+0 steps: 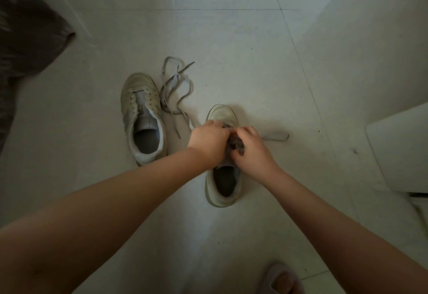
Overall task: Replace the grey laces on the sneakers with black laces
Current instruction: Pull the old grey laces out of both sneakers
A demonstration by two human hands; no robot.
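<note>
Left hand (207,139) and right hand (251,152) both curled over the lacing area of the right sneaker (222,177) on the tiled floor (231,38), pinching its grey lace (275,135) and hiding the eyelets. Left sneaker (142,117) just beside, unlaced, with a loose grey lace (176,85) touching it. Dark cloth (27,38) far left, white object (400,150) right, slipper (281,279) near bottom; no legible brand or writing.

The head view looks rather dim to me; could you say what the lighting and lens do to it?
Head view: dim, corners darkened; glare streaks on the floor at top; tile lines bow from the wide lens; both hands shade the laces on the right sneaker.
</note>
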